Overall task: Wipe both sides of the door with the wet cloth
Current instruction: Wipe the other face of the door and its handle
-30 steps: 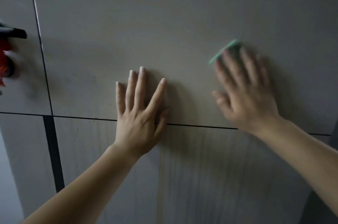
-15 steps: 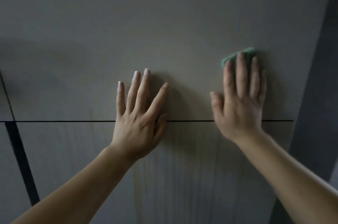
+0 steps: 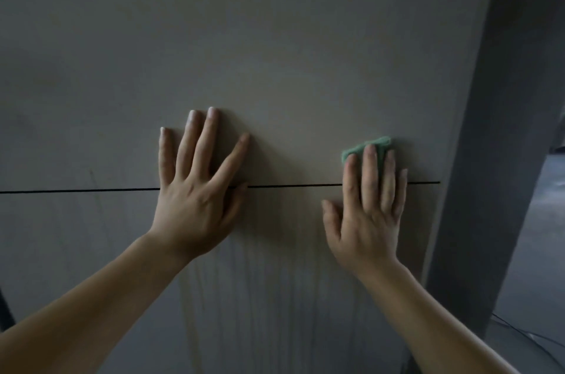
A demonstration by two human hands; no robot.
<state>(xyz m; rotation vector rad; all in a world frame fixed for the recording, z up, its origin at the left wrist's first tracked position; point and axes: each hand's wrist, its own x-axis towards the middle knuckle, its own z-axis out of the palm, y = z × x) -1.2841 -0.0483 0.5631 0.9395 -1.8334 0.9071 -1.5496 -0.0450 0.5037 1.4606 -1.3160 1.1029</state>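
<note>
A pale grey-beige door [image 3: 275, 37] fills the view, crossed by a thin dark horizontal groove. My left hand [image 3: 195, 190] lies flat on the door with fingers spread, straddling the groove. My right hand [image 3: 370, 208] presses a green cloth [image 3: 367, 147] flat against the door near its right edge; straight fingers cover most of the cloth, and only its top shows above the fingertips. Wet streaks run down the panel below both hands.
A dark grey door frame or wall edge [image 3: 504, 129] rises along the right side of the door. Beyond it at far right is a strip of grey floor [image 3: 532, 251] with a thin cable.
My right hand with the cloth has slid downward, its fingers now crossing the groove. The view has shifted right, so the handle and vertical groove at left are gone. Left hand stays put.
</note>
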